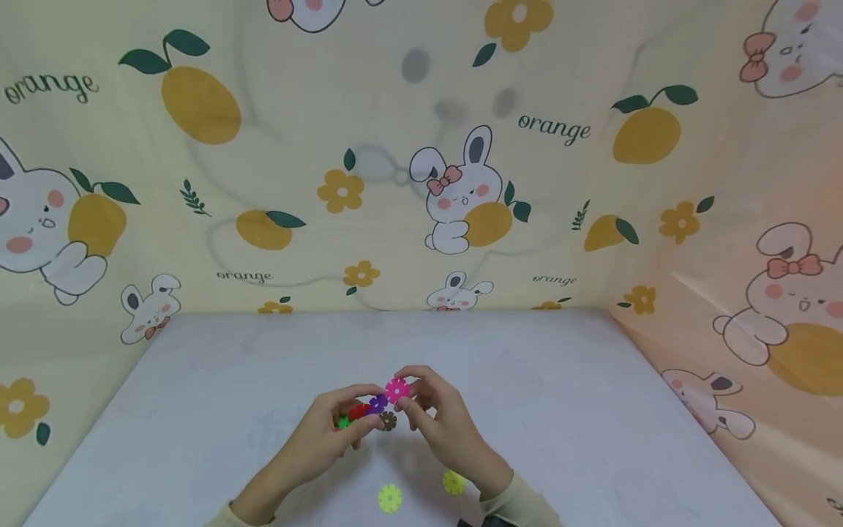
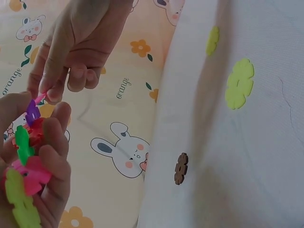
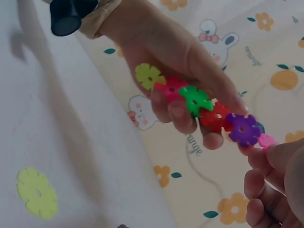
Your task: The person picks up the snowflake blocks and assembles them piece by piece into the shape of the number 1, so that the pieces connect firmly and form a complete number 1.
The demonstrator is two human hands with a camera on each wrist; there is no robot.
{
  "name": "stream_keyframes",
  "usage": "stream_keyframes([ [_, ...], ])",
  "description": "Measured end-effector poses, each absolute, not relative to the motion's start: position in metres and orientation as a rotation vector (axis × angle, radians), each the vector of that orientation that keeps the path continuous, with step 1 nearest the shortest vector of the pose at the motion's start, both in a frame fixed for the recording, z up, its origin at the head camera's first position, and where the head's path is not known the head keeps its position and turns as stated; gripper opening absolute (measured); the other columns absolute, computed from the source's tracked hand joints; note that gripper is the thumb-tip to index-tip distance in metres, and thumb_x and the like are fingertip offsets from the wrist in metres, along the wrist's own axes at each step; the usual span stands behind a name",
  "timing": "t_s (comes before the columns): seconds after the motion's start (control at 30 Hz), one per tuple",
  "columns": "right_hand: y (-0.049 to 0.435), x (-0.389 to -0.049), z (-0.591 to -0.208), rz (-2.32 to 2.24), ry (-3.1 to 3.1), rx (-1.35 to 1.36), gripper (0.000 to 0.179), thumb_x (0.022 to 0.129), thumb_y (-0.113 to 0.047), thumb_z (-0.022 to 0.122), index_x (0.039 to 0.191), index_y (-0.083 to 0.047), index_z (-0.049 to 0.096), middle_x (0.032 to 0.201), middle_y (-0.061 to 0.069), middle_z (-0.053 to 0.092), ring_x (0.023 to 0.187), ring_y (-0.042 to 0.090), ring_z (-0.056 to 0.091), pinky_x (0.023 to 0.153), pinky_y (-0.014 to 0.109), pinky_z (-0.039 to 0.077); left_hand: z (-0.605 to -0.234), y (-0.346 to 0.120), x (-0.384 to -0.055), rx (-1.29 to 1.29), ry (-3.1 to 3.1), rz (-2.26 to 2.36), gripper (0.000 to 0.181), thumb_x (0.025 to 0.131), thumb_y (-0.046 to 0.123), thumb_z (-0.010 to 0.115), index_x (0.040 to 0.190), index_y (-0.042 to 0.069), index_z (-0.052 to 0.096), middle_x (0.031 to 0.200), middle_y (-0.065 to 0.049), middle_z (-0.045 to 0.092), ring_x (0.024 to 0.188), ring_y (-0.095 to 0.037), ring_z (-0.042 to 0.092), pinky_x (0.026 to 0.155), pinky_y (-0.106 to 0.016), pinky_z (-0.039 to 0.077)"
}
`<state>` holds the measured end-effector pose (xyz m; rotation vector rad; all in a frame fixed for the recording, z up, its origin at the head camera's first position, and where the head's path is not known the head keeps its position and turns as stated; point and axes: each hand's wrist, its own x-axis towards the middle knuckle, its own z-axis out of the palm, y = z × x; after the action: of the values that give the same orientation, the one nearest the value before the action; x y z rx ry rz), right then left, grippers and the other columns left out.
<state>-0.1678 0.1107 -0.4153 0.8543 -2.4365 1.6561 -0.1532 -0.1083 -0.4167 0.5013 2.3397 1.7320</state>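
Note:
My left hand [image 1: 323, 439] grips a chain of notched plastic snowflake discs. Along it, in the right wrist view, run a yellow-green disc [image 3: 148, 76], a pink-red disc [image 3: 170, 88], a green disc [image 3: 194, 102], a red disc [image 3: 217, 117] and a purple disc [image 3: 243, 129]. Thumb and fingers of my right hand [image 1: 441, 417] pinch a bright pink disc [image 1: 396, 391] at the purple end. Its edge meets the purple disc's edge, and the fingertips partly cover it in both wrist views.
A brown disc [image 2: 181, 168] lies on the white tabletop [image 1: 560, 410], below the hands in the head view. Two yellow-green discs [image 1: 390, 498] lie nearer the front edge. Patterned cloth with rabbits and oranges [image 1: 316, 110] hangs behind and at both sides.

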Motion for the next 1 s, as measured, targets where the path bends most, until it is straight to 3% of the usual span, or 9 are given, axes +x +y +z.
stream_keyframes([
  [0.33,0.1093,-0.1654,-0.4169,1.606,-2.436,0.907,0.027,0.102,-0.018,0.060,0.129,-0.016,0.057,0.087,0.008,0.072,0.060,0.006,0.057,0.060,0.024,0.055,-0.4183,-0.1086,-0.1523,0.493,2.311,1.746,0.040,0.099,0.024,0.067,0.134,0.007,0.061,0.093,-0.015,0.075,0.059,-0.015,0.057,0.049,-0.021,0.046],
  [0.47,0.1098,-0.1660,-0.4163,1.606,-2.409,0.941,0.027,0.101,-0.017,0.061,0.128,-0.014,0.058,0.090,0.013,0.074,0.061,0.009,0.060,0.061,0.025,0.056,-0.4189,-0.1089,-0.1530,0.513,2.301,1.743,0.041,0.098,0.025,0.067,0.133,0.003,0.062,0.094,-0.018,0.074,0.060,-0.015,0.057,0.049,-0.020,0.045],
  [0.73,0.1088,-0.1667,-0.4184,1.629,-2.414,0.937,0.024,0.099,-0.013,0.064,0.122,-0.011,0.060,0.091,0.016,0.074,0.065,0.001,0.059,0.063,0.025,0.056,-0.4192,-0.1100,-0.1547,0.564,2.294,1.726,0.041,0.099,0.028,0.065,0.131,0.002,0.064,0.100,-0.017,0.076,0.060,-0.008,0.055,0.047,-0.018,0.042],
  [1.0,0.1041,-0.1639,-0.4206,1.687,-2.435,0.906,0.024,0.099,-0.014,0.064,0.122,-0.010,0.059,0.105,0.011,0.074,0.064,0.006,0.061,0.063,0.036,0.060,-0.4202,-0.1120,-0.1555,0.558,2.278,1.722,0.042,0.099,0.028,0.065,0.132,0.002,0.063,0.101,-0.020,0.075,0.060,-0.014,0.055,0.047,-0.019,0.042],
])
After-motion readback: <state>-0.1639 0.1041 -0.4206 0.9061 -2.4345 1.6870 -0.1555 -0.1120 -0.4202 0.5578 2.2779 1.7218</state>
